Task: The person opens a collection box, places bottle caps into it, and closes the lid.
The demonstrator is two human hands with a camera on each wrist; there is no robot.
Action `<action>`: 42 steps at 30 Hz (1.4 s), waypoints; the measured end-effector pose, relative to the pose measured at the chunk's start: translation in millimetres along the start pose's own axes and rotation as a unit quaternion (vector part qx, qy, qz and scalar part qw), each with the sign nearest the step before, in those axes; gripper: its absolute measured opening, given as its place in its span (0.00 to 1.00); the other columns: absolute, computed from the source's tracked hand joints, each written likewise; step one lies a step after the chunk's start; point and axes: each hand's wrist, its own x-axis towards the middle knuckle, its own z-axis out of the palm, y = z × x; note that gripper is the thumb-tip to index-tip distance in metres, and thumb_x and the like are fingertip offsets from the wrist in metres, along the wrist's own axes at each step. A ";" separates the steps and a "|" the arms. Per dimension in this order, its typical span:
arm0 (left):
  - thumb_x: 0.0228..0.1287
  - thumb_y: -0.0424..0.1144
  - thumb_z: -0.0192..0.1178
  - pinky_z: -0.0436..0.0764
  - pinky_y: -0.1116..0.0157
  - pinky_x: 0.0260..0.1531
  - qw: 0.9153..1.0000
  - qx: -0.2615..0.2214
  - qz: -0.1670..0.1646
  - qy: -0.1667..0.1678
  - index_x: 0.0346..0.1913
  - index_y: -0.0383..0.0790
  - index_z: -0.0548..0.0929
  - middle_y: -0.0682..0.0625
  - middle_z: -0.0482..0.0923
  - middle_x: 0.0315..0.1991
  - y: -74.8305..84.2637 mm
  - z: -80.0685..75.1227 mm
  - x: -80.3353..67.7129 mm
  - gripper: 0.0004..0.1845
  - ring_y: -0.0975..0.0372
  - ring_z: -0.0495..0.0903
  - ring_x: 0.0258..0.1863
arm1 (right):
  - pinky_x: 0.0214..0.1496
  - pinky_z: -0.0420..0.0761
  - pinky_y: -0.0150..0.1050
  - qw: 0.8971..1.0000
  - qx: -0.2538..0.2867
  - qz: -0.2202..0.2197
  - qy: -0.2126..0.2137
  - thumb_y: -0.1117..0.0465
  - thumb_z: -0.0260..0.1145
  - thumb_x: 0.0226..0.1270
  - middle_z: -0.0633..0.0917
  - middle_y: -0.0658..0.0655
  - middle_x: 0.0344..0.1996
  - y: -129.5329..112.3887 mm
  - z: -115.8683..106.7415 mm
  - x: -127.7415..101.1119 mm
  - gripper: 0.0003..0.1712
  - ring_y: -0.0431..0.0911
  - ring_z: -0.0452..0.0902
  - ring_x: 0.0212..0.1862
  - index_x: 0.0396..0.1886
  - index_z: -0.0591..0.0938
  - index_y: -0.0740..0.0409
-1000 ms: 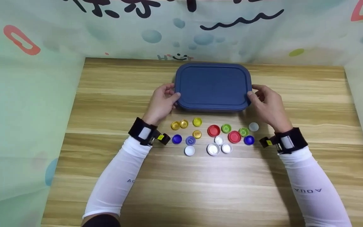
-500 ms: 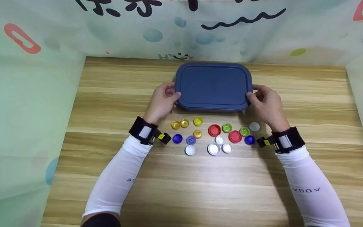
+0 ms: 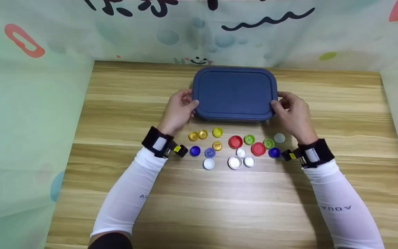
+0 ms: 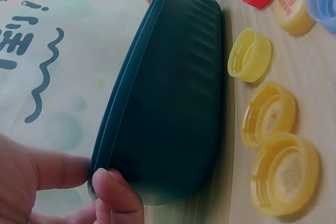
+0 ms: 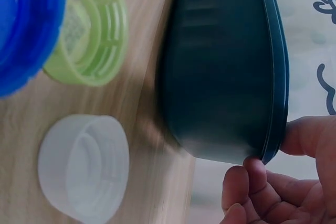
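Right grip (image 3: 295,116) shows its wrist slightly further inward than a second ago; little else has shifted. It and the left grip (image 3: 176,112) pinch opposite ends of the lidded navy box (image 3: 235,93), thumbs above, fingers beneath, apparently for even support. Forearms slant inward. Box at the rear of the bench (image 3: 230,214), bottle caps (image 3: 258,149) just in front.

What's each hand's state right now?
Left hand: closed, pinching the dark-blue, round-cornered rectangular, plastic-looking box by its left edge.
Right hand: closed, pinching the box's right edge.
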 end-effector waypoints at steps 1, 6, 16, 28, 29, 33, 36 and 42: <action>0.76 0.27 0.61 0.79 0.67 0.21 1.000 -0.001 0.000 0.000 0.72 0.28 0.72 0.45 0.72 0.45 -0.1 0.2 0.3 0.25 0.59 0.76 0.26 | 0.43 0.74 0.34 1.000 -0.001 -0.001 0.001 0.59 0.64 0.79 0.86 0.63 0.37 -0.2 0.0 -0.1 0.23 0.47 0.78 0.38 0.66 0.82 0.68; 0.76 0.27 0.61 0.79 0.66 0.22 1.000 0.005 -0.004 -0.001 0.72 0.29 0.72 0.44 0.73 0.46 -0.5 0.6 0.7 0.25 0.59 0.77 0.27 | 0.42 0.73 0.34 1.000 -0.011 -0.003 0.004 0.58 0.64 0.79 0.86 0.63 0.38 -1.2 -0.3 -1.7 0.24 0.47 0.78 0.39 0.67 0.81 0.67; 0.76 0.27 0.61 0.81 0.64 0.23 1.000 0.015 0.003 0.004 0.72 0.28 0.72 0.44 0.73 0.46 -0.5 1.1 -0.8 0.25 0.58 0.77 0.27 | 0.42 0.71 0.34 0.999 -0.022 -0.017 0.016 0.58 0.65 0.79 0.85 0.63 0.38 -0.9 -0.9 -4.5 0.24 0.46 0.76 0.39 0.67 0.82 0.66; 0.76 0.28 0.62 0.80 0.68 0.27 0.999 0.040 0.024 0.010 0.72 0.28 0.75 0.43 0.74 0.48 1.9 -1.4 -3.3 0.24 0.63 0.75 0.28 | 0.39 0.70 0.34 0.999 -0.030 -0.033 0.031 0.62 0.67 0.76 0.83 0.62 0.38 -4.0 -0.7 -6.1 0.21 0.46 0.74 0.38 0.65 0.84 0.66; 0.76 0.28 0.62 0.80 0.68 0.29 0.999 0.044 0.028 0.011 0.72 0.27 0.74 0.43 0.74 0.48 2.7 -1.5 -3.7 0.25 0.64 0.75 0.30 | 0.39 0.70 0.34 0.999 -0.028 -0.034 0.032 0.62 0.67 0.76 0.83 0.62 0.39 -4.6 -0.8 -6.3 0.22 0.46 0.74 0.38 0.65 0.84 0.66; 0.76 0.29 0.62 0.79 0.69 0.31 0.997 0.060 0.040 0.017 0.72 0.27 0.74 0.43 0.75 0.49 7.5 -3.2 -6.7 0.25 0.64 0.75 0.31 | 0.40 0.71 0.33 0.999 -0.019 -0.036 0.036 0.62 0.68 0.76 0.85 0.63 0.42 -7.7 -2.1 -7.7 0.22 0.45 0.75 0.39 0.65 0.84 0.65; 0.76 0.28 0.61 0.81 0.67 0.31 0.997 0.054 0.046 0.017 0.73 0.28 0.73 0.43 0.76 0.49 11.3 -4.4 -9.2 0.26 0.63 0.76 0.30 | 0.39 0.71 0.32 0.999 -0.007 -0.032 0.041 0.60 0.68 0.76 0.86 0.62 0.44 -10.2 -3.7 -9.1 0.22 0.45 0.75 0.39 0.64 0.84 0.64; 0.76 0.27 0.61 0.85 0.62 0.35 0.997 0.040 0.058 0.012 0.74 0.30 0.73 0.44 0.74 0.48 20.1 -2.5 -15.9 0.26 0.57 0.80 0.35 | 0.37 0.76 0.28 0.994 0.096 0.002 0.055 0.60 0.68 0.77 0.89 0.58 0.43 -15.6 -9.0 -12.3 0.23 0.41 0.81 0.37 0.65 0.81 0.65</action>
